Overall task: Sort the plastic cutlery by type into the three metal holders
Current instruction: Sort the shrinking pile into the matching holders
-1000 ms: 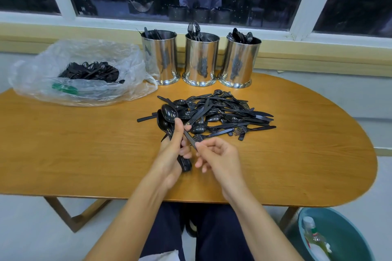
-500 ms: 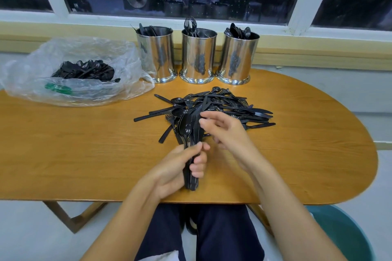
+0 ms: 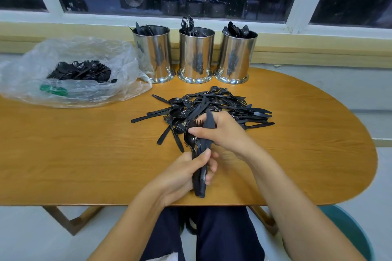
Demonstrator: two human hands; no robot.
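Left hand (image 3: 182, 176): fingers clenched round a mixed bundle (image 3: 199, 184) of black cutlery, above the worktop (image 3: 84, 154) near its front edge.
Right hand (image 3: 224, 133): fingers pinch a knife (image 3: 209, 121) at the bundle's top.
Loose pile (image 3: 233, 106): just beyond the hands, in front of the knife holder (image 3: 153, 53), fork holder (image 3: 196, 53) and spoon holder (image 3: 235, 55).
Risk: drawing the knife out could snag fork tines and spill pieces off the edge.
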